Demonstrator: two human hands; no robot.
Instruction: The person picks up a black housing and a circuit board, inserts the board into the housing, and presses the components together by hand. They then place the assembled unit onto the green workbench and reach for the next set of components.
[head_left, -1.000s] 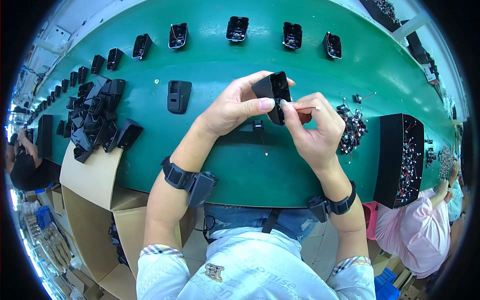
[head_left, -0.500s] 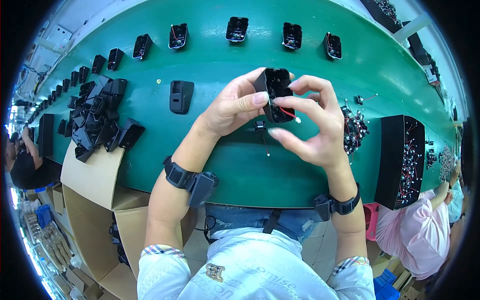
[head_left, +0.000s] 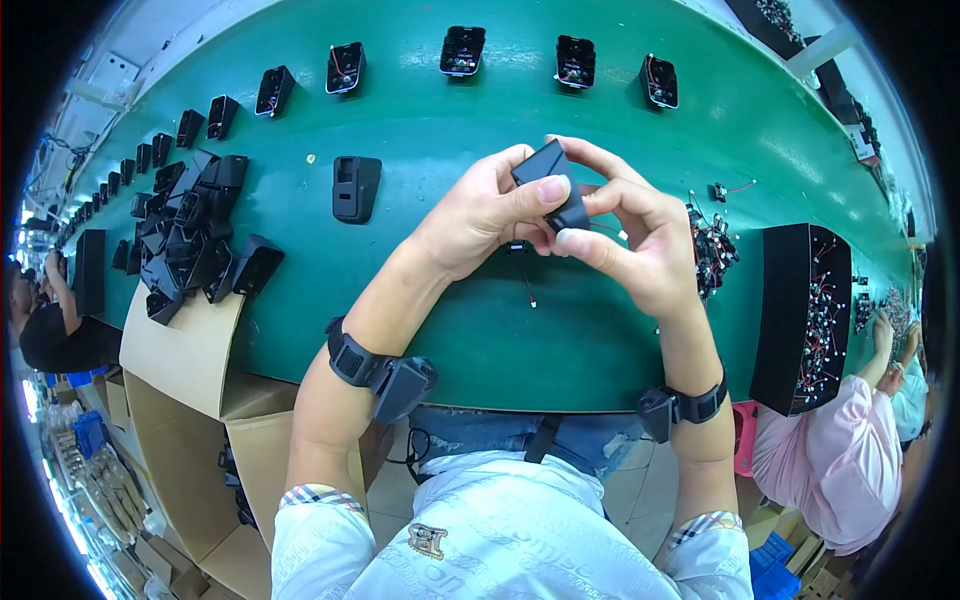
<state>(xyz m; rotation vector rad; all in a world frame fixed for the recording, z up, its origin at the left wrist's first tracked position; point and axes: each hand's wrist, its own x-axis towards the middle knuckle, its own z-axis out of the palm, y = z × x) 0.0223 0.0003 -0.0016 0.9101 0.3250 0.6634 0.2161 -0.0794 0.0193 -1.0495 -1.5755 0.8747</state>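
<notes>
Over the green table, my left hand grips a black plastic housing, its thumb across the side. My right hand is closed round the housing's right side, fingertips behind it and thumb at the lower edge. The housing is tilted, so its open inside is turned out of sight. A thin wire with a white plug sticks out beside my right fingers. Just below my hands lies a small black part with a red wire. Left of them, another black housing rests on the table.
A pile of black housings sits at left, above an open cardboard box. Several housings, including one, line the far side. On the right are a heap of wired parts and a black bin. People work at both sides.
The housing has been turned so its open side no longer shows. My right hand, earlier with fingers spread at the opening, has closed round the housing.
</notes>
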